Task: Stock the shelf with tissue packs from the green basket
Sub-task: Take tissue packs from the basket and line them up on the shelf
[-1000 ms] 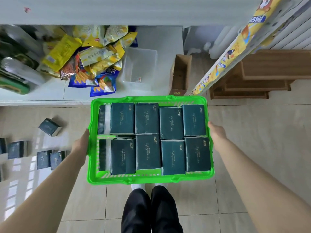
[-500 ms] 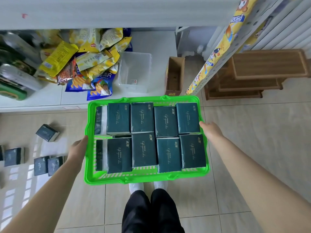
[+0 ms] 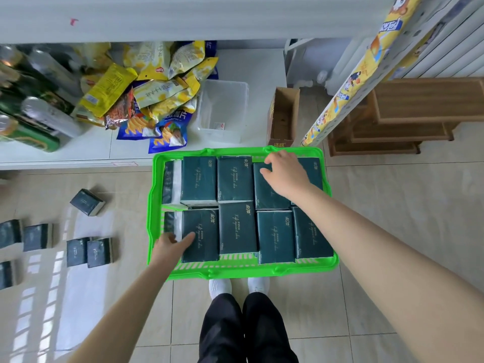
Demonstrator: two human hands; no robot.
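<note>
Snack bags (image 3: 157,95) between a clear tub (image 3: 230,87) and, seemingly, cans (image 3: 49,116)

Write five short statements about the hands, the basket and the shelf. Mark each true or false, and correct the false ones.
1. The left hand and the right hand both reach into the green basket. True.
2. The clear container on the shelf is full of tissue packs. False: no packs show in it.
3. Loose packs lie on the floor to the left of the basket. True.
4. The left hand rests on a snack bag. False: it touches the near-left pack in the basket.
5. The right hand is over the basket's far row. True.
</note>
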